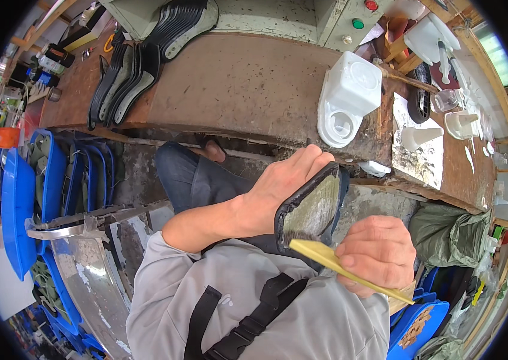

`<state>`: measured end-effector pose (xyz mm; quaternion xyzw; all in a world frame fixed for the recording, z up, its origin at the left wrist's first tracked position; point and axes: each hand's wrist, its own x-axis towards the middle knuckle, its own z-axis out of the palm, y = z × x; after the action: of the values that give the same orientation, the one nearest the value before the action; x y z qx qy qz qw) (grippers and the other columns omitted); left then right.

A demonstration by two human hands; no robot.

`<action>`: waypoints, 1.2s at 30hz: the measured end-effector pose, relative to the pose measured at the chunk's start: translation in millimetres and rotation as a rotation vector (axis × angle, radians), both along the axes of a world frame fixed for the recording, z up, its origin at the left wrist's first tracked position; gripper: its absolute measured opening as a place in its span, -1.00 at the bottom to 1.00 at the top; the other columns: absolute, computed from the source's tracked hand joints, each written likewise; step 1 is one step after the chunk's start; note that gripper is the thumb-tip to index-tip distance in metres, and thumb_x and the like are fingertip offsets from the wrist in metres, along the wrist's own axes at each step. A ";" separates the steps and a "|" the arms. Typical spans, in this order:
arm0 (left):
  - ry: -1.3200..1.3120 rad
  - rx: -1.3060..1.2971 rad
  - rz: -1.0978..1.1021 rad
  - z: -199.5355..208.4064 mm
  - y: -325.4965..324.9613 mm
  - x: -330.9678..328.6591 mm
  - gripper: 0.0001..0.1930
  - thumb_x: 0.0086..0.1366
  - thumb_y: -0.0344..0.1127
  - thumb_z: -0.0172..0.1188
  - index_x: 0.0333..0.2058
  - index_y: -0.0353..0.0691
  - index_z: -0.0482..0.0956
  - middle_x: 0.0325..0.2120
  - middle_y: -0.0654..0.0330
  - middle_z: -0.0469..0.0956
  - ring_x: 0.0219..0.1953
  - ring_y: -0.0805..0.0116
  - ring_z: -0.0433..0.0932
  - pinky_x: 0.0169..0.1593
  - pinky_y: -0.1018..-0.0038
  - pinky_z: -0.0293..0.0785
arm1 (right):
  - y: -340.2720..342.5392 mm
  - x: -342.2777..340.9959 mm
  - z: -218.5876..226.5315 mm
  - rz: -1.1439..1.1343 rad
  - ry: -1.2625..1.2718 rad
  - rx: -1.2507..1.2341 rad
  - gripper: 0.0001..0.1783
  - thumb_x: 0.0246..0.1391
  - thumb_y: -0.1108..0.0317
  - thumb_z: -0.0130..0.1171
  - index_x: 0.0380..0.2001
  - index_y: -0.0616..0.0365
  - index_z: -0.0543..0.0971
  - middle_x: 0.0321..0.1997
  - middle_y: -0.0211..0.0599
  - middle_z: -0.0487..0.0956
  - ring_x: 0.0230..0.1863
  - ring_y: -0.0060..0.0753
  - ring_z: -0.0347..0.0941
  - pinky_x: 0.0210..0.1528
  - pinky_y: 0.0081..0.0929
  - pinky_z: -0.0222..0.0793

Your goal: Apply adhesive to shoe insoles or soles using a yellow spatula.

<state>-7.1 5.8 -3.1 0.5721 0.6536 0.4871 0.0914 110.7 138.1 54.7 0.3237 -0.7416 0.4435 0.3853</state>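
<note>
My left hand (284,186) is wrapped round a shoe (314,201), tilted so that its underside faces me. That underside is pale greenish-grey with a dark rim; the rest of the shoe is mostly hidden. In my right hand (380,249) is a brush with a flat yellow handle (320,259). Its dark bristles meet the lower end of the shoe's underside, though I cannot tell how firmly they press. Both hands are above my lap, in front of the bench.
On the brown bench (236,84), stacked dark-edged soles (125,84) lie at the far left. A white plastic dispenser (353,90) stands at its front edge, near a white cone (422,138) on stained paper. Blue trays (19,210) stand at left; a green bag (449,234) is at right.
</note>
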 end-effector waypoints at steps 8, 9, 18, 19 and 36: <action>0.347 0.068 0.354 -6.2 15.0 -3.5 -0.54 -0.03 -0.43 0.14 -0.10 -0.33 0.28 -0.35 0.05 0.28 -0.31 0.09 0.43 -0.36 0.37 0.45 | -5.1 2.4 -3.8 -0.140 -0.110 -0.318 -0.76 -0.24 0.53 0.30 -0.44 0.46 0.54 -0.58 -0.10 0.55 -0.71 -0.35 0.43 -0.68 -0.48 0.42; 0.368 0.067 0.376 -4.7 16.2 -4.0 -0.53 -0.05 -0.46 0.14 -0.10 -0.32 0.29 -0.34 0.06 0.30 -0.31 0.10 0.44 -0.36 0.37 0.46 | -6.6 1.5 -6.3 -0.168 -0.095 -0.350 -0.76 -0.23 0.52 0.30 -0.43 0.46 0.54 -0.59 -0.10 0.54 -0.72 -0.34 0.43 -0.68 -0.48 0.42; 0.371 0.116 0.435 -4.9 18.6 -11.8 -0.51 -0.05 -0.43 0.17 -0.09 -0.32 0.28 -0.32 0.07 0.32 -0.31 0.13 0.45 -0.38 0.39 0.47 | -4.6 -3.8 -9.0 -0.202 -0.082 -0.341 -0.78 -0.24 0.56 0.30 -0.43 0.43 0.54 -0.56 -0.12 0.54 -0.71 -0.36 0.43 -0.68 -0.52 0.40; 0.371 0.114 0.438 -5.5 18.6 -11.2 -0.51 -0.05 -0.43 0.17 -0.09 -0.32 0.28 -0.32 0.07 0.32 -0.31 0.13 0.45 -0.38 0.39 0.47 | -5.5 -7.4 -8.6 -0.126 -0.006 -0.298 -0.77 -0.25 0.57 0.31 -0.43 0.43 0.55 -0.54 -0.11 0.55 -0.71 -0.37 0.43 -0.68 -0.52 0.38; 0.608 0.166 0.592 -12.1 16.3 -18.6 -0.53 -0.07 -0.53 0.18 -0.11 -0.33 0.31 -0.33 0.07 0.36 -0.26 0.18 0.50 -0.34 0.47 0.52 | -3.0 -0.8 -3.4 -0.157 -0.211 -0.450 -0.79 -0.21 0.53 0.27 -0.44 0.45 0.54 -0.57 -0.08 0.56 -0.67 -0.31 0.48 -0.63 -0.45 0.42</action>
<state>-25.7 22.1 -15.2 0.4829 0.7452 0.3525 -0.2954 110.0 135.1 51.3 0.1235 -0.6832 0.5973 0.4014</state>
